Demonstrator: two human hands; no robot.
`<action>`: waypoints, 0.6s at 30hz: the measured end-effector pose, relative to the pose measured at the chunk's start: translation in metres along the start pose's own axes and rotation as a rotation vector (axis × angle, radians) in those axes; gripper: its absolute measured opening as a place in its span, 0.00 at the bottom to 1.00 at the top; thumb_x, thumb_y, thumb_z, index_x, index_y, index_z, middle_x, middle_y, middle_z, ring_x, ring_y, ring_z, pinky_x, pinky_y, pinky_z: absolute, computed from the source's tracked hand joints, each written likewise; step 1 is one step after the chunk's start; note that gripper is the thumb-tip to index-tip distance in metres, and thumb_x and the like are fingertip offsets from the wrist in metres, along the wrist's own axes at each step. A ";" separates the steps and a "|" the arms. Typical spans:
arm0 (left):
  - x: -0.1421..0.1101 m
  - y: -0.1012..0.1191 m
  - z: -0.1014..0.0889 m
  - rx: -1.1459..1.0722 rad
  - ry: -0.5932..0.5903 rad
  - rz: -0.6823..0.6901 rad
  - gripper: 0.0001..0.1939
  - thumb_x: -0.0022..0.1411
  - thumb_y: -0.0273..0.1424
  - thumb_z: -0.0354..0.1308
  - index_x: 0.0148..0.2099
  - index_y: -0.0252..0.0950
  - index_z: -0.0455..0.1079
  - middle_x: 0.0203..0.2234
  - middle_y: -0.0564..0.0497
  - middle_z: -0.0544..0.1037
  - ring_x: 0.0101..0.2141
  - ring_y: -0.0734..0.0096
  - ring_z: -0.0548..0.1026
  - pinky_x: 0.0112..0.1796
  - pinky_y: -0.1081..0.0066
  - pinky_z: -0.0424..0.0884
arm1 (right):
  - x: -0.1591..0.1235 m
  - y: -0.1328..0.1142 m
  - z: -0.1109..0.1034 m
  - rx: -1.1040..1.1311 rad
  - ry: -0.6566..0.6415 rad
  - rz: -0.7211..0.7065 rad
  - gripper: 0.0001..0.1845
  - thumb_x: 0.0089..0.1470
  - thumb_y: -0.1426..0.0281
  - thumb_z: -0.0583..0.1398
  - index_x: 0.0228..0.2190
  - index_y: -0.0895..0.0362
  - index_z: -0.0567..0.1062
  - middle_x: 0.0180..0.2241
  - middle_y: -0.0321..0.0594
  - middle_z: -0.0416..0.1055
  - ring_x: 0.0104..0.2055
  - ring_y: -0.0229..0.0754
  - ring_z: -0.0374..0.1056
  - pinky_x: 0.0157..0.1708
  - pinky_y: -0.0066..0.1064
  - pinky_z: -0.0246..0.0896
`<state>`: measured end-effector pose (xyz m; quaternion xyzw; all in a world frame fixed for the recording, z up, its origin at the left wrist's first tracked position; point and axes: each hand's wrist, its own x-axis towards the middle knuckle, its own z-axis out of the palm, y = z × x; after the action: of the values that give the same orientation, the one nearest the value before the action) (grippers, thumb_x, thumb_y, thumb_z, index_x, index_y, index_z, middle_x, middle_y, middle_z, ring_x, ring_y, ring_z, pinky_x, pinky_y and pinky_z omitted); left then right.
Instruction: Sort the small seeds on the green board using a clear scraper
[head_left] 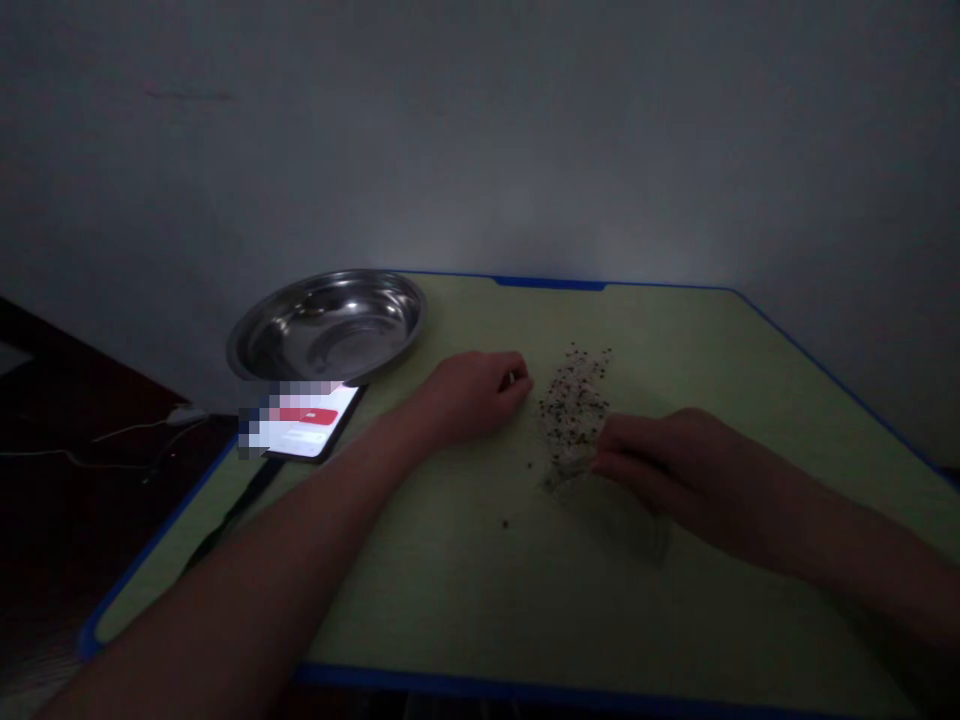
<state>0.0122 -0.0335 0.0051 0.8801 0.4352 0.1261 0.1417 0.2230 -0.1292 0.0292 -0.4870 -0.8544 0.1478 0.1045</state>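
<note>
Through the head camera I had a pile of small pale and dark grains [574, 405] lying loose on the worktop [450, 590], right of its middle and between the two hands. The pale and dark grains lay mixed; as I judged it, they were out and spread but not parted, and a good deal of handling remained. Two dark grains [505, 523] lay apart from the pile, toward the near edge.

The right hand [671, 455] reached in from the near right corner, palm side down, thumb and fingers pinched on a clear container [626, 515], which seemed tilted with its mouth by the pile. Dark specks showed at that mouth; how much was inside I could not tell.

The left hand [476, 395] came in across the left edge, forearm resting low, fingers curled loosely just beside the pile. I could not tell whether they held a grain.

A steel basin [352, 340] stood at the far left corner, with a lit phone [300, 430] just beside it at the left edge.
</note>
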 end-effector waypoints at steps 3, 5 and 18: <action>0.001 -0.002 0.001 -0.023 0.009 -0.003 0.14 0.63 0.37 0.48 0.39 0.37 0.73 0.28 0.51 0.77 0.27 0.71 0.70 0.28 0.70 0.57 | 0.015 -0.011 0.005 -0.148 0.014 -0.091 0.17 0.64 0.64 0.51 0.25 0.55 0.69 0.19 0.34 0.68 0.20 0.36 0.63 0.22 0.29 0.45; 0.001 -0.004 0.002 -0.049 0.018 0.004 0.14 0.63 0.36 0.48 0.38 0.37 0.73 0.28 0.51 0.78 0.27 0.72 0.70 0.28 0.70 0.57 | 0.029 -0.017 0.008 -0.270 0.049 -0.158 0.17 0.63 0.64 0.52 0.25 0.55 0.71 0.19 0.35 0.70 0.20 0.37 0.63 0.22 0.30 0.42; 0.002 -0.004 0.001 -0.071 0.022 0.021 0.14 0.63 0.36 0.48 0.38 0.36 0.73 0.29 0.50 0.78 0.28 0.71 0.70 0.28 0.69 0.57 | 0.061 -0.042 0.034 -0.430 0.046 -0.503 0.17 0.63 0.61 0.55 0.28 0.57 0.74 0.20 0.36 0.74 0.19 0.36 0.61 0.20 0.33 0.32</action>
<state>0.0108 -0.0303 0.0030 0.8775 0.4228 0.1528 0.1668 0.1474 -0.1024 0.0145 -0.2750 -0.9569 -0.0774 0.0518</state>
